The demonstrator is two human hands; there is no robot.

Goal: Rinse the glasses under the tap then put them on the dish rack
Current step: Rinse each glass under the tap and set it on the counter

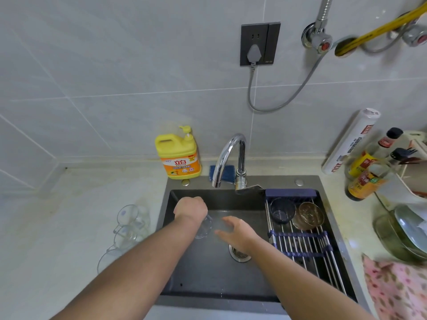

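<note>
My left hand [190, 207] grips a clear glass [204, 228] tilted over the dark sink [208, 273], left of the chrome tap [227, 155]. My right hand [235, 230] hovers beside the glass with fingers spread, holding nothing. No water stream shows from the spout. A roll-up dish rack [305, 245] spans the sink's right side and carries a dark glass [282, 211] and an amber glass [309, 215]. Several clear glasses [129, 225] wait on the counter left of the sink.
A yellow detergent bottle [179, 155] and a blue sponge [227, 173] stand behind the sink. Sauce bottles [365, 179], a wrap roll [351, 142], a lidded pan [404, 232] and a pink cloth [395, 287] crowd the right counter. The drain [239, 254] sits under my right wrist.
</note>
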